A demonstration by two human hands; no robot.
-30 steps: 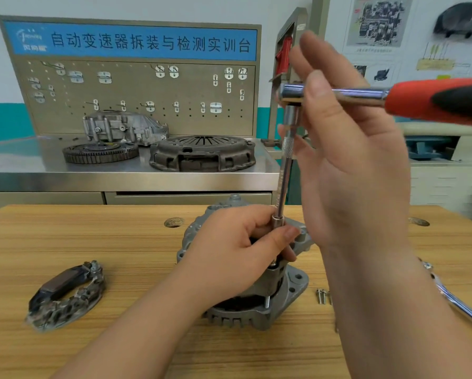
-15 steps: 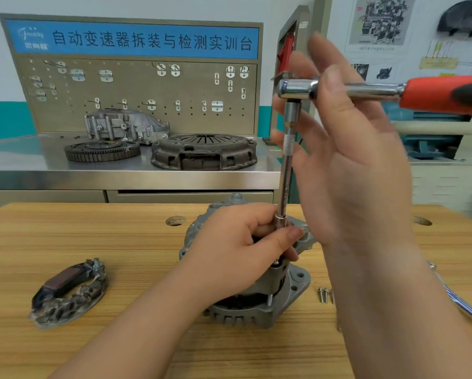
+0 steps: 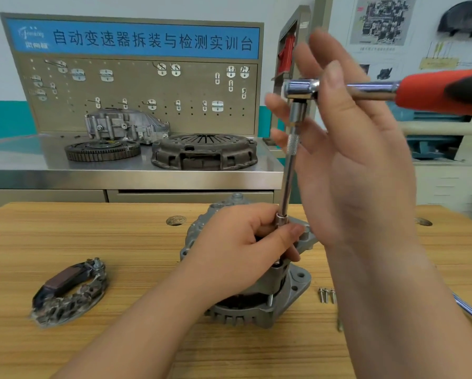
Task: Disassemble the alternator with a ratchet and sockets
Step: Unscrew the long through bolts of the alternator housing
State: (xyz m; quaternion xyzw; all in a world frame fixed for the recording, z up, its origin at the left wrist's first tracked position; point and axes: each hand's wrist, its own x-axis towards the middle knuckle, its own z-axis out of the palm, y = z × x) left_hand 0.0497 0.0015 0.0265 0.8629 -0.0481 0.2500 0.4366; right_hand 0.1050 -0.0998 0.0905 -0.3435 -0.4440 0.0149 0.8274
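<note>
My left hand (image 3: 237, 250) curls round the small chrome socket (image 3: 280, 220) at the foot of the long chrome extension bar (image 3: 288, 181), pinching it at the top of the grey cast-metal alternator (image 3: 270, 305); the alternator stands mid-way across the pale wooden bench (image 3: 106, 351), under that hand; the bar rises nearly upright to the chrome ratchet with the red-and-black handle (image 3: 387, 88), which lies level, pointing right; my right hand (image 3: 366, 170) is spread, fingers straight behind the bar, thumb flat across the ratchet's shaft, unclenched; three small silver screws (image 3: 326, 295) lie just right of the alternator; a dark horseshoe-shaped rectifier plate (image 3: 68, 291) lies well to its left.
</note>
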